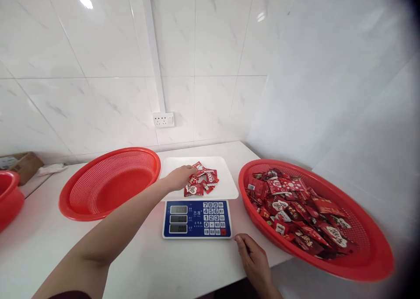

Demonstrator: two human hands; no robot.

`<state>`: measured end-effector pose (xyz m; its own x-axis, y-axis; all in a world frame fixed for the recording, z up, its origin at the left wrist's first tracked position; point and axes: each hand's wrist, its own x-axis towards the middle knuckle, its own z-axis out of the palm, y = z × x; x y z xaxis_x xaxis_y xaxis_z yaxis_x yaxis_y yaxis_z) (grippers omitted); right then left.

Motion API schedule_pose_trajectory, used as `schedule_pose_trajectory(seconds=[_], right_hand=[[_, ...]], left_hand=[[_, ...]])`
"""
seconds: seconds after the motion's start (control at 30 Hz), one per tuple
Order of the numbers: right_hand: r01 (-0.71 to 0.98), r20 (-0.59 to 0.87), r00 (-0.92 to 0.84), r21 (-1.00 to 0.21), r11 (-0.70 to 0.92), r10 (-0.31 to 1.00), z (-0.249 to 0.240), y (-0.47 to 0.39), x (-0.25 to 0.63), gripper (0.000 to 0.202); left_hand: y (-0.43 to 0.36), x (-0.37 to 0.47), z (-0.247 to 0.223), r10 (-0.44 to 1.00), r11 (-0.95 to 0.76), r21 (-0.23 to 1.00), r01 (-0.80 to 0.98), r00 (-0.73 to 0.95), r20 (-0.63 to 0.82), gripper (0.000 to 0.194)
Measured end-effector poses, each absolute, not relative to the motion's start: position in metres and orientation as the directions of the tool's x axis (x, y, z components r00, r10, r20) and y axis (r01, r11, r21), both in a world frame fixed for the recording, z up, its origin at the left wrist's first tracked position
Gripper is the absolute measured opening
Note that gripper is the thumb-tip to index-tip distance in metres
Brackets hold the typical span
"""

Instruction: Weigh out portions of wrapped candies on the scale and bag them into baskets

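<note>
On the white weighing tray (pixel 173 164) of a digital scale lies a small pile of red snack packets (pixel 210 176). My left hand (pixel 181 177) reaches over the tray's left part, fingers closed and bent down at the pile's upper left edge, where a red packet (pixel 198 166) meets the fingertips. Part of the fingers is hidden behind the hand. The scale's blue keypad and display panel (pixel 197 220) faces me. My right hand (pixel 254 259) is beside the panel's lower right corner, its fingers curled in and thumb pointing at the corner; no object shows in it.
A red perforated basket (pixel 110 189) with a bare inside stands left of the scale. To the right, another red basket (pixel 370 246) holds many red packets and overhangs the table edge. Further left are a red basin (pixel 8 203) and a cardboard box (pixel 28 165). A tiled wall (pixel 114 106) closes the back.
</note>
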<state>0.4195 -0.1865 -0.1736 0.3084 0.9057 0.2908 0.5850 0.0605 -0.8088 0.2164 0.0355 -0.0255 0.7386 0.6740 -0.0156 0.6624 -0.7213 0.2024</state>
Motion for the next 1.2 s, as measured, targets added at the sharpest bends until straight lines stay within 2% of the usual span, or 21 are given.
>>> schedule_pose_trajectory(seconds=[0.2,0.33,0.47,0.63,0.77,0.87,1.07,1.2], right_hand=[[0.593,0.316,0.284,-0.800,0.093,0.905,-0.173,-0.186,0.420,0.042],[0.602,0.344,0.280,-0.790,0.115,0.896,-0.177,-0.185,0.420,0.040],[0.605,0.359,0.284,-0.786,0.124,0.889,-0.181,-0.185,0.420,0.037],[0.596,0.357,0.275,-0.792,0.133,0.893,-0.181,-0.184,0.421,0.036],[0.595,0.355,0.272,-0.792,0.133,0.895,-0.184,-0.184,0.422,0.036],[0.592,0.340,0.271,-0.796,0.122,0.901,-0.187,-0.185,0.422,0.037],[0.580,0.336,0.274,-0.805,0.124,0.901,-0.181,-0.185,0.421,0.039],[0.581,0.333,0.290,-0.806,0.111,0.897,-0.179,-0.187,0.420,0.039]], left_hand=[[0.033,0.208,-0.015,0.576,-0.790,0.148,0.595,0.803,-0.154,0.053],[0.036,0.204,-0.015,0.632,-0.754,0.069,0.654,0.750,-0.197,0.054],[0.037,0.191,-0.010,0.736,-0.670,-0.012,0.743,0.662,-0.144,0.053],[0.036,0.141,0.019,0.881,-0.470,-0.084,0.879,0.473,0.021,0.046],[0.037,0.102,0.031,0.937,-0.348,-0.095,0.933,0.349,-0.002,0.038],[0.037,0.112,0.023,0.895,-0.445,-0.056,0.894,0.443,-0.053,0.041],[0.040,0.215,-0.003,0.640,-0.760,0.073,0.645,0.764,-0.088,0.049],[0.047,0.266,-0.006,0.554,-0.817,0.086,0.571,0.817,-0.158,0.044]])
